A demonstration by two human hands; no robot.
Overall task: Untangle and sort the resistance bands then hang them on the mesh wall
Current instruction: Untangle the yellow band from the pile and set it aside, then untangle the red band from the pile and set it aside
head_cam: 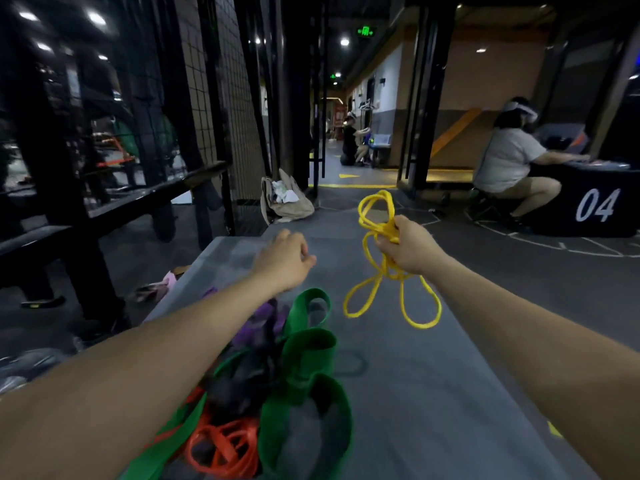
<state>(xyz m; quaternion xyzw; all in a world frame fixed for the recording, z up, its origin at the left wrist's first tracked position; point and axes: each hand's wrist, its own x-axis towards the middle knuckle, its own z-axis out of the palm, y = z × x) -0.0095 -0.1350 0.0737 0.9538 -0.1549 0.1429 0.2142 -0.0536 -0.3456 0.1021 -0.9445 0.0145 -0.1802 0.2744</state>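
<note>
**Yellow band lifted clear of the tangle**

My right hand clutches the knotted yellow band above the desk, its loops dangling limp, light and rubbery. My left hand hovers loosely curled, holding nothing. Green, purple and orange bands lie heaped by the near left edge. I would pinch a free loop.

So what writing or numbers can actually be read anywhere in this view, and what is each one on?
"04": white digits on the side of the black box at the right, where a seated person works.
Green exit sign hanging from the ceiling: it glows, but its symbols are too small and blurred to read.
Second green sign farther down the corridor: unreadable.
Red poster at the corridor's far end: too blurred to read.
</note>
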